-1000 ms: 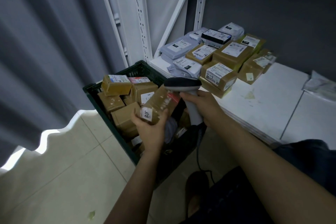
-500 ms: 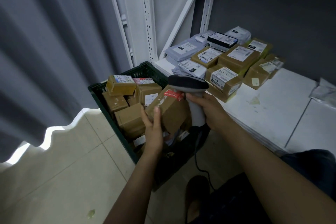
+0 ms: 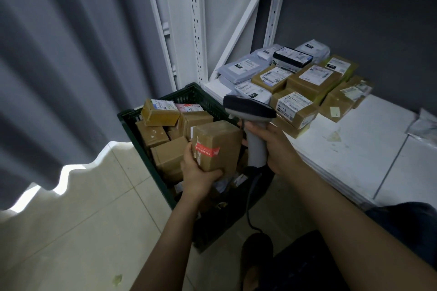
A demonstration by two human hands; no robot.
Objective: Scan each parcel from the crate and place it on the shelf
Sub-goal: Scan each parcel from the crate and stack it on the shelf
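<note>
Left hand [image 3: 198, 172]: fingers and thumb curled round the lower end of a brown box [image 3: 216, 146] with a red-and-white tape strip, held upright over the crate. Right hand [image 3: 276, 149]: closed round the grey handle of a corded scanner [image 3: 250, 111], whose dark head sits just above and beside the box's top edge. Crate [image 3: 186, 94]: dark green, on the tiled floor [image 3: 82, 220], full of brown parcels, set against the low white shelf [image 3: 354, 160], whose far end carries stock [image 3: 307, 78] of labelled cartons and grey mailers, packed touching, by the white uprights [image 3: 196, 30].
</note>
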